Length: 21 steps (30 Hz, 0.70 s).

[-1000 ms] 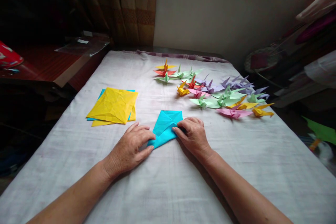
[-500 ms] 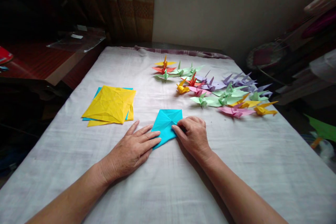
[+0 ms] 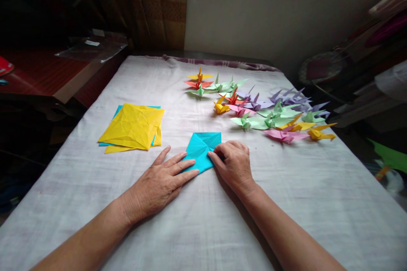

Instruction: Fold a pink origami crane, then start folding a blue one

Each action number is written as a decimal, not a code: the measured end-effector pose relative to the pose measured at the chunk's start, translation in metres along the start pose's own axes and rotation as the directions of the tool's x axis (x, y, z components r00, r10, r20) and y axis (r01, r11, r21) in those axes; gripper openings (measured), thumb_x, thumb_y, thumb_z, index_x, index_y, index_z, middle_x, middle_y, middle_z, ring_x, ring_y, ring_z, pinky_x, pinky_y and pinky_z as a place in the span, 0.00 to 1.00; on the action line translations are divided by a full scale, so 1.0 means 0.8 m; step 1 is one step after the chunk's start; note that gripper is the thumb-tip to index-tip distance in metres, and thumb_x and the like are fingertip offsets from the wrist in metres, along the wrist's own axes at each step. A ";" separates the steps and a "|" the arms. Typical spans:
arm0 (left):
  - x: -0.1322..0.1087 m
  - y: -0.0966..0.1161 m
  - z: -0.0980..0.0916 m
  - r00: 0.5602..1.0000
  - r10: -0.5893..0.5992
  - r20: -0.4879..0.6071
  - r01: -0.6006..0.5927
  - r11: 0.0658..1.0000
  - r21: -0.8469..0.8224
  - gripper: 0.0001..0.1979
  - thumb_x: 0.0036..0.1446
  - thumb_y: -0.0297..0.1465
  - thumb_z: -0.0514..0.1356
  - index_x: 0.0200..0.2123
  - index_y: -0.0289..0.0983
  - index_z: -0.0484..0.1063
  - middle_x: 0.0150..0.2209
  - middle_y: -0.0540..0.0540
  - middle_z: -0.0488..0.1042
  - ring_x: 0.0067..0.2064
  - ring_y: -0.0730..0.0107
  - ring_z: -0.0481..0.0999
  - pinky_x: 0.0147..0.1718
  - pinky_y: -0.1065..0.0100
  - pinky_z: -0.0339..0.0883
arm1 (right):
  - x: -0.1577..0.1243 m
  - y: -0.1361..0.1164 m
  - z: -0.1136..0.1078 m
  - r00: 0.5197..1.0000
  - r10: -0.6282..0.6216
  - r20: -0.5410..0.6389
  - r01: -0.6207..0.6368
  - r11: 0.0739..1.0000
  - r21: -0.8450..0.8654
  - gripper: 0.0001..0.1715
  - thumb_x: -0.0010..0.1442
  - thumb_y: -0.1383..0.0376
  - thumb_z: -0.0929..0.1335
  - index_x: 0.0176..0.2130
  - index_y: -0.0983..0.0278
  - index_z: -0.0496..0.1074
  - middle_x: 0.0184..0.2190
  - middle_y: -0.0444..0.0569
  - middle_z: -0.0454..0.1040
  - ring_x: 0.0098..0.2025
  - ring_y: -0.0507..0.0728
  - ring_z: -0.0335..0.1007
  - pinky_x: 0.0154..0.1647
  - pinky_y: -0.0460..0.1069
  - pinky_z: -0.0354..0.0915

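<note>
A blue sheet of origami paper (image 3: 203,146), creased and partly folded, lies on the cloth-covered table between my hands. My left hand (image 3: 168,178) rests flat with fingers spread, its fingertips over the paper's lower left part and lower edge. At the paper's right edge, my right hand (image 3: 233,161) pinches it, the thumb on top and the other fingers curled. Left of the hands is a small stack of creased yellow and blue paper (image 3: 135,127).
Several folded paper cranes (image 3: 273,114) in green, purple, yellow, red and pink spread over the table's far right. A white cloth (image 3: 203,228) covers the table. Beyond its left edge stands a brown wooden desk (image 3: 34,76) with a clear plastic bag (image 3: 98,48).
My left hand has slid slightly right along the paper's lower edge, covering more of its lower left corner. My right hand has hardly moved.
</note>
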<state>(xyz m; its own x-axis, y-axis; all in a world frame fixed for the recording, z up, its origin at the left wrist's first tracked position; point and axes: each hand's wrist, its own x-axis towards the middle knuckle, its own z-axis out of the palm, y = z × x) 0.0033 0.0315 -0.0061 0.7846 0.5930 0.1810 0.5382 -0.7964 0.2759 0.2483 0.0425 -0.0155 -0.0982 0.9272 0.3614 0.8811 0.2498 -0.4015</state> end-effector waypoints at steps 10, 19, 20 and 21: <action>0.003 0.001 0.002 0.999 0.035 -0.023 -0.034 0.999 0.036 0.19 0.67 0.28 0.51 0.58 0.46 0.68 0.59 0.51 0.73 0.65 0.63 0.65 0.68 0.54 0.22 | -0.002 0.002 0.004 1.000 -0.006 -0.017 0.007 1.000 0.010 0.07 0.63 0.60 0.68 0.34 0.60 0.71 0.32 0.46 0.75 0.39 0.59 0.67 0.45 0.54 0.54; 0.004 0.004 0.000 1.000 0.009 0.003 -0.009 1.000 0.024 0.18 0.67 0.29 0.52 0.58 0.45 0.69 0.60 0.50 0.73 0.64 0.63 0.67 0.68 0.54 0.21 | -0.007 -0.009 0.001 0.999 -0.009 0.041 0.010 1.000 -0.027 0.12 0.58 0.54 0.71 0.33 0.60 0.72 0.38 0.49 0.73 0.44 0.61 0.66 0.49 0.56 0.55; 0.004 0.004 0.000 1.000 0.010 0.005 -0.010 1.000 0.027 0.18 0.67 0.30 0.52 0.58 0.45 0.69 0.60 0.50 0.73 0.64 0.62 0.67 0.68 0.53 0.21 | -0.010 -0.013 0.001 0.999 -0.007 0.040 0.009 0.999 -0.036 0.14 0.56 0.52 0.72 0.35 0.60 0.72 0.40 0.50 0.73 0.46 0.62 0.66 0.50 0.56 0.55; 0.004 0.004 0.000 1.000 0.012 0.006 -0.013 1.000 0.028 0.19 0.67 0.30 0.51 0.58 0.45 0.68 0.60 0.50 0.73 0.64 0.62 0.67 0.68 0.53 0.21 | -0.013 -0.017 0.000 0.999 -0.006 0.038 0.008 0.999 -0.045 0.17 0.55 0.51 0.72 0.36 0.61 0.72 0.41 0.51 0.73 0.47 0.62 0.65 0.51 0.57 0.55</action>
<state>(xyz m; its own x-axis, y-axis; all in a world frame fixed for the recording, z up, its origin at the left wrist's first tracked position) 0.0073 0.0309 -0.0049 0.7932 0.5822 0.1784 0.5367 -0.8068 0.2469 0.2375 0.0299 -0.0140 -0.1212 0.9355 0.3320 0.9002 0.2446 -0.3604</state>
